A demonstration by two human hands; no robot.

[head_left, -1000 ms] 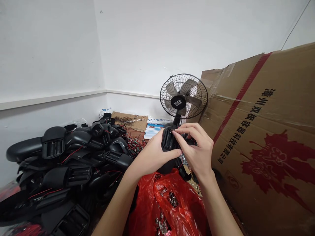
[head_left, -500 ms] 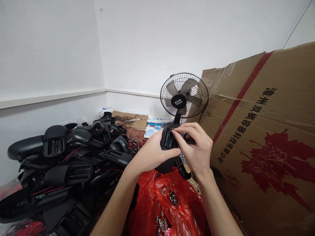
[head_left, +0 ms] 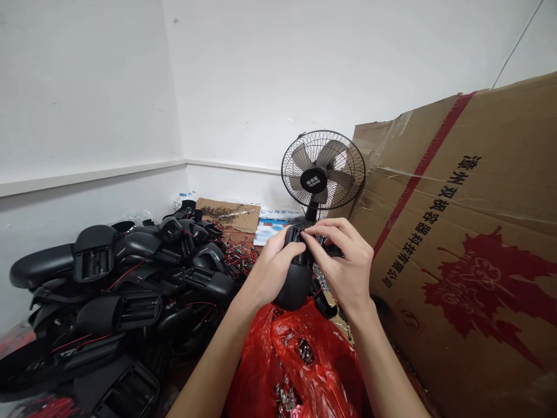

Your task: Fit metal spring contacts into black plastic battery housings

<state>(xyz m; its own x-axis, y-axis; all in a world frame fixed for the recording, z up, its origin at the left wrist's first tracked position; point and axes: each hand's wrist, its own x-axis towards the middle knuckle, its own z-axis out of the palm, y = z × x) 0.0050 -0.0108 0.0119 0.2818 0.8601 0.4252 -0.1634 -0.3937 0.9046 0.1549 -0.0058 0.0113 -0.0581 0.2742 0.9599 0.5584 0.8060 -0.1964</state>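
Observation:
My left hand (head_left: 272, 267) grips a black plastic housing (head_left: 295, 287) with a battery compartment on its upper side, its thumb lying across the compartment. The fingers of my right hand (head_left: 343, 252) are pinched together at the compartment's upper right edge. Whatever small piece is between those fingertips is too small to make out. Below the housing sits a red plastic bag (head_left: 322, 348), which holds many small shiny metal pieces (head_left: 306, 350).
Many similar black housings (head_left: 139, 307), some with red wires, are heaped at the left. A fan (head_left: 319, 174) stands behind my hands. A large cardboard box (head_left: 435, 261) leans at the right. Wired parts (head_left: 239, 258) and a cardboard sheet (head_left: 230, 215) lie behind.
My left thumb has moved up from the housing's lower end onto its compartment, uncovering more of the rounded lower part. My right hand's pinch stays at the compartment edge.

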